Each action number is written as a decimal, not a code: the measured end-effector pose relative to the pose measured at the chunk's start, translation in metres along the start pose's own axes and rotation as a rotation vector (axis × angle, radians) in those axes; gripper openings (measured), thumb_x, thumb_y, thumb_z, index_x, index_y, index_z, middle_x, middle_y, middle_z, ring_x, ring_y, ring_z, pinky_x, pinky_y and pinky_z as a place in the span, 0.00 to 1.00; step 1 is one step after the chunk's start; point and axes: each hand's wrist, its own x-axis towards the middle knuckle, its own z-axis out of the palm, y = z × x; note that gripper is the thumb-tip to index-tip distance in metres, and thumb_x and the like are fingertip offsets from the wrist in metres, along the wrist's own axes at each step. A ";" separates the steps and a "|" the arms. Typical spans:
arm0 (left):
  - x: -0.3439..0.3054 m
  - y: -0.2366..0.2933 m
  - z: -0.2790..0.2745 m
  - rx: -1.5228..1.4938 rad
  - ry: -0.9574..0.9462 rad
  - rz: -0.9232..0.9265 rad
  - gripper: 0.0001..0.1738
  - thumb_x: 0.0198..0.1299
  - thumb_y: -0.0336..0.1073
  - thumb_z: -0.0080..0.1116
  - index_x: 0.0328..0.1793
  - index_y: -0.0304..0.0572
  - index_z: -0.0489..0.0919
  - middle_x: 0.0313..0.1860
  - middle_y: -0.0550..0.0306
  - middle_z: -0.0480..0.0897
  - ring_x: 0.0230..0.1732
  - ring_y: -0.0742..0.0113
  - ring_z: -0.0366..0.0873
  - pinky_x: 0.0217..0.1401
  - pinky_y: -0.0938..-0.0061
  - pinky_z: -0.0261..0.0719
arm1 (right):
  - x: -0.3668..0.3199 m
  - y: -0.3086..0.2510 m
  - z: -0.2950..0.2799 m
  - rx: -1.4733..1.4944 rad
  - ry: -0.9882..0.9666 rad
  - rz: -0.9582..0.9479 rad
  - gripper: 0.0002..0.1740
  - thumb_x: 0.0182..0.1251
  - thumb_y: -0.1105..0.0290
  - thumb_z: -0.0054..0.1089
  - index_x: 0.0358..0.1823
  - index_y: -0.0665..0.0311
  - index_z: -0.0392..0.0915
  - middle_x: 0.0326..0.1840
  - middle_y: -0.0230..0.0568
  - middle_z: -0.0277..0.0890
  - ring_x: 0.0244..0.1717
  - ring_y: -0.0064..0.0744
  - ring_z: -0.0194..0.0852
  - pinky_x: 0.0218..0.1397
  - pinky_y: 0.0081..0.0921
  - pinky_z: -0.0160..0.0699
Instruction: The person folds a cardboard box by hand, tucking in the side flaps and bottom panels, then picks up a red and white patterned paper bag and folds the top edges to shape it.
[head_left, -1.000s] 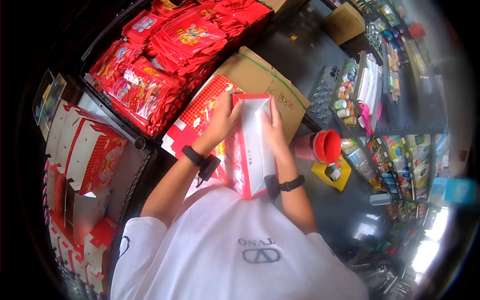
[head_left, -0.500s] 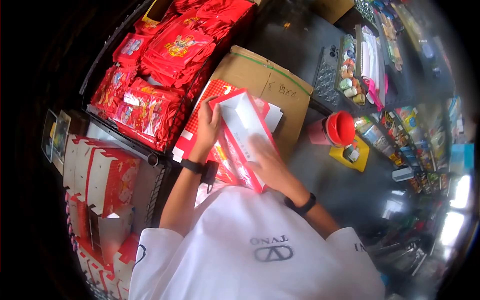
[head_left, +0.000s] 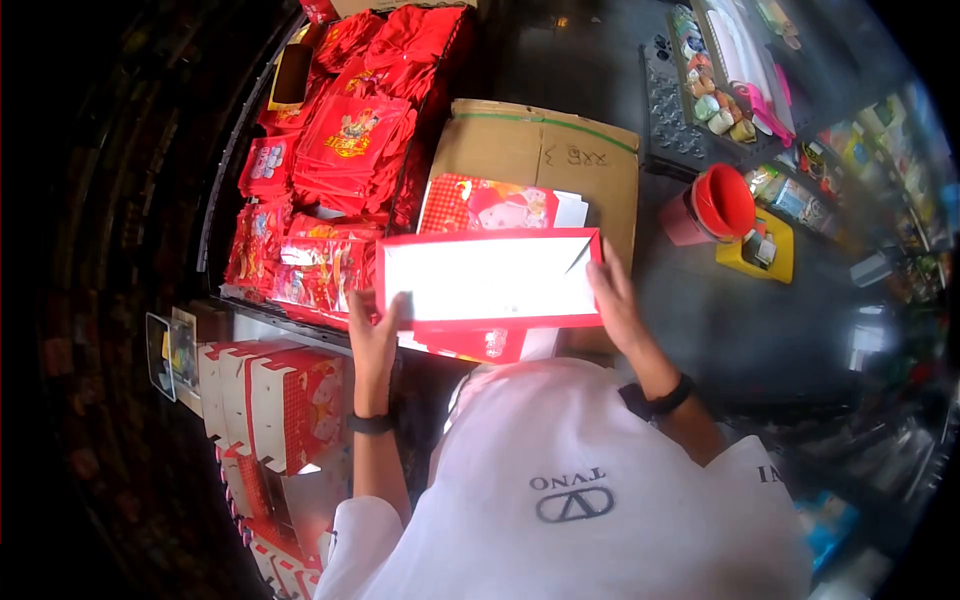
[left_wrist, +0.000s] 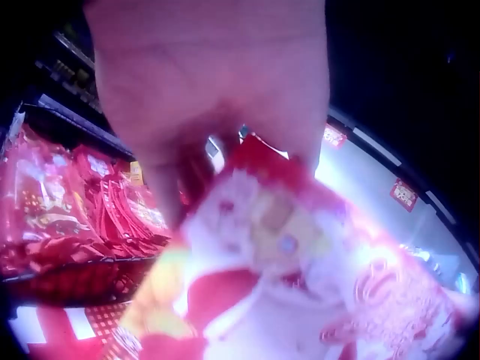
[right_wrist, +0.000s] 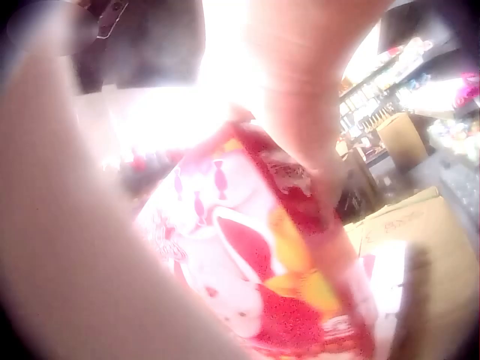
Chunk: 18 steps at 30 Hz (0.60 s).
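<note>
Both hands hold a red-rimmed cardboard gift box [head_left: 490, 278] level in front of the white shirt. Its white inside faces up, with a crease near the right end. The left hand [head_left: 374, 345] grips the left end, thumb over the rim. At the other end, the right hand [head_left: 624, 308] grips the short side, its fingers partly hidden behind the wall. Printed cartoon pictures cover the outside of the gift box [left_wrist: 277, 277], seen in both wrist views. Below and behind it lie flat printed box sheets [head_left: 500, 205] in red and white.
A large brown carton [head_left: 590, 170] supports the printed sheets. To the left, a black wire bin [head_left: 212, 245] holds red bags [head_left: 350, 140], with folded boxes [head_left: 300, 405] stacked below. Red buckets [head_left: 722, 200] and a yellow tray [head_left: 785, 255] stand on the floor to the right.
The gift box has turned from nearly upright to crosswise. The right hand has left the box's inside and now grips its right end; the left hand has moved to the left end.
</note>
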 end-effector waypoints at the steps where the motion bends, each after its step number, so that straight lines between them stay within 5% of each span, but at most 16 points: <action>1: -0.008 0.009 -0.004 0.027 -0.078 -0.027 0.25 0.73 0.43 0.70 0.61 0.27 0.75 0.48 0.48 0.83 0.45 0.64 0.80 0.50 0.69 0.81 | 0.009 0.000 -0.002 -0.011 0.022 -0.016 0.32 0.90 0.58 0.48 0.85 0.68 0.58 0.80 0.42 0.66 0.80 0.35 0.63 0.84 0.33 0.58; 3: -0.009 -0.036 -0.007 0.011 -0.178 -0.061 0.30 0.70 0.46 0.74 0.62 0.29 0.74 0.50 0.44 0.86 0.52 0.62 0.84 0.56 0.68 0.83 | 0.020 0.011 0.000 -0.143 -0.012 0.031 0.29 0.89 0.54 0.52 0.78 0.65 0.65 0.75 0.46 0.70 0.77 0.38 0.66 0.81 0.34 0.62; 6: -0.012 -0.046 -0.001 -0.014 -0.227 -0.060 0.26 0.73 0.43 0.70 0.66 0.30 0.78 0.51 0.51 0.88 0.52 0.66 0.84 0.57 0.70 0.82 | 0.024 0.025 0.009 -0.489 -0.006 0.086 0.26 0.86 0.49 0.56 0.69 0.61 0.70 0.71 0.52 0.71 0.72 0.41 0.71 0.78 0.35 0.65; 9: -0.006 -0.015 0.001 -0.141 -0.199 -0.157 0.25 0.73 0.41 0.69 0.68 0.32 0.79 0.52 0.56 0.89 0.51 0.70 0.84 0.56 0.72 0.82 | 0.026 0.035 0.019 -0.470 0.061 0.050 0.22 0.87 0.51 0.55 0.64 0.62 0.73 0.70 0.51 0.73 0.72 0.42 0.72 0.78 0.36 0.65; 13: 0.004 -0.040 0.022 -0.268 -0.081 -0.136 0.26 0.73 0.41 0.70 0.69 0.32 0.79 0.52 0.58 0.88 0.50 0.74 0.83 0.54 0.75 0.81 | 0.036 0.054 0.016 -0.203 -0.015 -0.009 0.20 0.89 0.52 0.52 0.58 0.64 0.76 0.73 0.55 0.75 0.74 0.43 0.71 0.79 0.35 0.64; 15: 0.004 -0.056 0.031 -0.216 -0.076 -0.082 0.32 0.74 0.49 0.70 0.74 0.34 0.77 0.55 0.55 0.87 0.52 0.70 0.83 0.56 0.73 0.81 | 0.037 0.050 0.015 -0.087 -0.018 0.056 0.20 0.90 0.53 0.50 0.56 0.65 0.78 0.74 0.56 0.76 0.75 0.42 0.71 0.80 0.34 0.63; 18: -0.004 -0.057 0.035 -0.236 -0.042 -0.105 0.34 0.77 0.46 0.66 0.81 0.34 0.72 0.63 0.50 0.84 0.61 0.68 0.80 0.66 0.73 0.76 | 0.035 0.044 0.014 -0.076 -0.014 0.049 0.21 0.89 0.53 0.51 0.55 0.66 0.80 0.74 0.54 0.78 0.73 0.38 0.73 0.79 0.33 0.64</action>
